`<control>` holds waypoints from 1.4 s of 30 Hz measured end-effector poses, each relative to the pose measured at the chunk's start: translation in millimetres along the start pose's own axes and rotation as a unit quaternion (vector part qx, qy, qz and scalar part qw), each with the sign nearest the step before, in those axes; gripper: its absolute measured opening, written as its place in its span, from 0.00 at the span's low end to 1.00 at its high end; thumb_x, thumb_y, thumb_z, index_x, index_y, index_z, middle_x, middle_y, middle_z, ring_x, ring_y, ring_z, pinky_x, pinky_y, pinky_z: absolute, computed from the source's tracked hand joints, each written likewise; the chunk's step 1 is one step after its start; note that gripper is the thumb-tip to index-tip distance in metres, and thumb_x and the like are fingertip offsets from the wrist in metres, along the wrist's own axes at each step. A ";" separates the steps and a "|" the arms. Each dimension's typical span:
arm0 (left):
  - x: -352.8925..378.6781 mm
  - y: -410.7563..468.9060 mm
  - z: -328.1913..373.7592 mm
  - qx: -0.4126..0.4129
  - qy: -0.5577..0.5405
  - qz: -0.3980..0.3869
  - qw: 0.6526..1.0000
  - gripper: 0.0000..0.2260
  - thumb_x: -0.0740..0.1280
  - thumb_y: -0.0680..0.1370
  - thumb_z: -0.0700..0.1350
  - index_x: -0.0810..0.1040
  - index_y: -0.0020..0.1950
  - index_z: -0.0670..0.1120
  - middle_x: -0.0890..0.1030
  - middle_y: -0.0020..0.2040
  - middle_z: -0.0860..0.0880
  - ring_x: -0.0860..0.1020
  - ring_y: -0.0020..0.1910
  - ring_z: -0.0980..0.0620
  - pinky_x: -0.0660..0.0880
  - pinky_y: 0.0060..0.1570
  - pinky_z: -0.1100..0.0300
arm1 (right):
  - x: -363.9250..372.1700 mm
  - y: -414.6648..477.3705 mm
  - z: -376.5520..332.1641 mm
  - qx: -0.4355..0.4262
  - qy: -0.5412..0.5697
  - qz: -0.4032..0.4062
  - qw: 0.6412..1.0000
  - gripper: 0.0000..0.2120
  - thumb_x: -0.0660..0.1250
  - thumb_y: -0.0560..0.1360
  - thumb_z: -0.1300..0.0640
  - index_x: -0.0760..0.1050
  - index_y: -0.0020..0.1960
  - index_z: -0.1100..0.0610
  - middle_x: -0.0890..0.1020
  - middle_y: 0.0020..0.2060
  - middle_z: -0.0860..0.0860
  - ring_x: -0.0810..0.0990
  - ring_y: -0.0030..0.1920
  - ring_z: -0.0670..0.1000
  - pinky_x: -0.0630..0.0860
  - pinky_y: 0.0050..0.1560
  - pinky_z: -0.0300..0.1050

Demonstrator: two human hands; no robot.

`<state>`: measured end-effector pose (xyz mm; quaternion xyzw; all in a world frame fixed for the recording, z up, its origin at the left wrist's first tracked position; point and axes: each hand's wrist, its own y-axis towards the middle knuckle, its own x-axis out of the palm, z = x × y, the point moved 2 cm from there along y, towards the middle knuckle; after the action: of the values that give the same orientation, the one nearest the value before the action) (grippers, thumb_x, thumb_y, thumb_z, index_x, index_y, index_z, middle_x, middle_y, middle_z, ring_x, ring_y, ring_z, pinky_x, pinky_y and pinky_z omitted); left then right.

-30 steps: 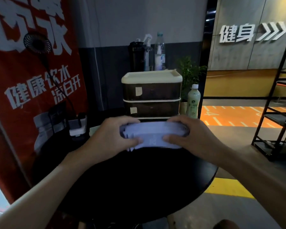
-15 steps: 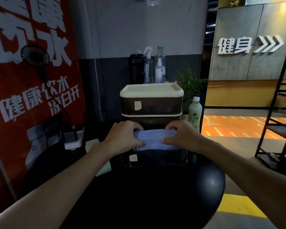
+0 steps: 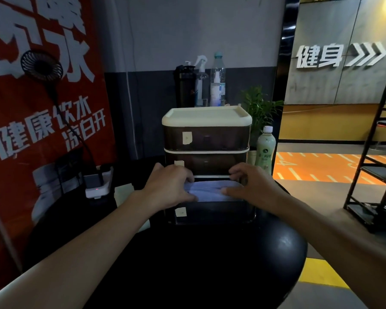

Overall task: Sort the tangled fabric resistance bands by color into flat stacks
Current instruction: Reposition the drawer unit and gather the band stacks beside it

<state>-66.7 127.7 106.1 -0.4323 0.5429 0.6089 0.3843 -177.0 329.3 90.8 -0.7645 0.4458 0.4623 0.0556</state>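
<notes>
Pale lilac bands, one flat stack, sit at the mouth of the bottom drawer of a drawer unit on the bench. Left hand and right hand grip the stack's ends with curled fingers. This colour looks sorted. No other bands in sight, so what remains is unclear.

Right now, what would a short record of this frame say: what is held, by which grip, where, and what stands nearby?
held: lavender bands, a flat stack
left grip: holds the stack's left end
right grip: holds its right end
place: at the bottom drawer of the drawer unit; the drawer looks pulled out
surface: black table
nearby: green bottle right of the unit, power strip left
</notes>
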 end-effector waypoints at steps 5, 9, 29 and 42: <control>-3.4 -14.1 -13.1 -0.021 -0.145 0.013 0.989 0.19 0.77 0.69 0.59 0.81 0.57 0.55 0.77 0.51 0.61 0.77 0.53 0.57 0.70 0.60 0.53 | -2.1 -21.5 19.1 0.023 0.136 0.011 0.990 0.51 0.73 0.52 0.25 0.64 0.70 0.44 0.71 0.63 0.47 0.71 0.64 0.47 0.73 0.63 0.48; 3.4 -33.9 -28.9 -0.033 -0.271 0.050 0.961 0.34 0.77 0.63 0.66 0.78 0.64 0.52 0.72 0.61 0.58 0.73 0.60 0.61 0.70 0.63 0.60 | 2.3 -28.9 25.6 -0.006 0.213 -0.080 0.974 0.57 0.82 0.57 0.42 0.53 0.77 0.42 0.72 0.65 0.36 0.72 0.64 0.34 0.72 0.61 0.34; 47.0 -29.0 -56.3 -0.072 -0.398 -0.014 0.915 0.64 0.80 0.53 0.68 0.49 0.81 0.55 0.54 0.79 0.58 0.58 0.76 0.59 0.58 0.75 0.59 | 13.2 -11.5 38.8 0.028 0.184 -0.049 0.981 0.60 0.80 0.53 0.34 0.54 0.77 0.43 0.60 0.72 0.40 0.66 0.70 0.45 0.67 0.72 0.51; 48.0 -16.2 -66.0 -0.033 -0.448 -0.010 0.893 0.66 0.79 0.49 0.71 0.45 0.78 0.59 0.57 0.66 0.75 0.58 0.61 0.86 0.58 0.57 0.84 | 25.9 -4.1 37.7 0.030 0.196 -0.014 0.980 0.65 0.80 0.51 0.33 0.49 0.78 0.45 0.62 0.73 0.41 0.66 0.70 0.44 0.68 0.71 0.49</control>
<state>-60.2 63.9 52.9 -0.1316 0.2884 0.7513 0.5788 -194.3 334.2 48.5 -0.8446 0.4507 0.2890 -0.0038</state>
